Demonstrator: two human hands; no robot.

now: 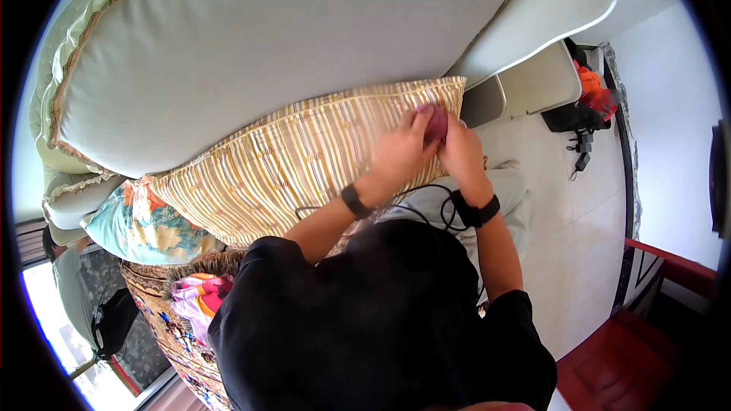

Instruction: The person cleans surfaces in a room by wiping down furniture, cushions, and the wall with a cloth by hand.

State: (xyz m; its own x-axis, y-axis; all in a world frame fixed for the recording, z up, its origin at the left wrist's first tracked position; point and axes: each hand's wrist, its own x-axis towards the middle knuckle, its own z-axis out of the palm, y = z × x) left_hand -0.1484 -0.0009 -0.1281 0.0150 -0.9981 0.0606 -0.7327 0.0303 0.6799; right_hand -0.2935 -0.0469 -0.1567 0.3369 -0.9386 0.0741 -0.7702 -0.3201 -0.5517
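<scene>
Both hands meet over the upper right end of a striped cushion. Between them is a small, rounded, dark pink-purple thing, too blurred to name. My left hand is closed around its left side, smeared by motion. My right hand grips it from the right, fingers bent. Each wrist wears a black band. Black cables loop near the wrists, across light trousers. The palms and part of the held thing are hidden by the fingers.
A grey sofa back rises behind the cushion. A floral pillow and pink-orange cloth lie to the left. On the tiled floor at right are a black bag with orange stuff and black adapters. A person stands far left.
</scene>
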